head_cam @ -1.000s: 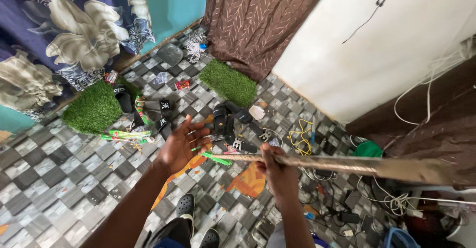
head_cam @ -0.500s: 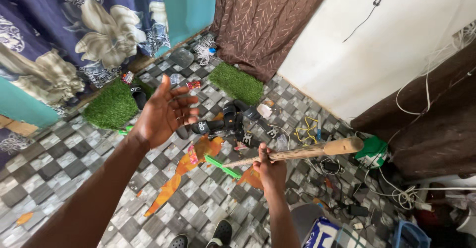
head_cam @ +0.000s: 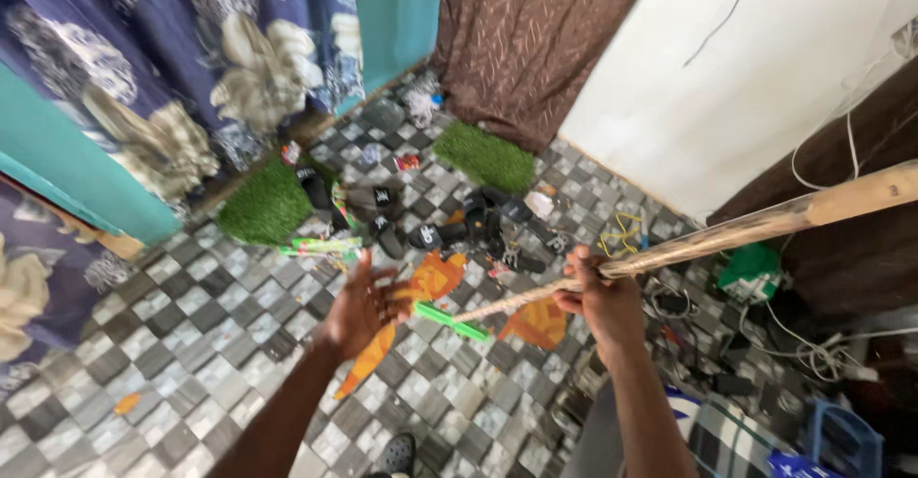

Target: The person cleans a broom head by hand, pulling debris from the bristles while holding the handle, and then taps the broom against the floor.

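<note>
The right hand (head_cam: pixel 601 298) is clamped around a long wooden broom handle (head_cam: pixel 765 225), gripping it partway down so the thick upper end rises toward the top right while the thin lower end slants down to a green broom head (head_cam: pixel 449 321) just above the checkered floor (head_cam: pixel 191 344) — a hold that looks meant to steer the head from above. The left hand (head_cam: pixel 363 304) is empty, fingers spread and palm turned down, hovering just beside the green head without touching the handle. Under the head, near the middle of the floor, lie torn orange scraps (head_cam: pixel 421 292). Farther toward the far wall, black sandals (head_cam: pixel 449 229) are heaped together between two green turf mats (head_cam: pixel 273 201) — one by the floral curtain (head_cam: pixel 239 67), one by the brown curtain (head_cam: pixel 545 38). A tangle of cables (head_cam: pixel 794 344) crowds the floor's right edge beneath the white wall.
</note>
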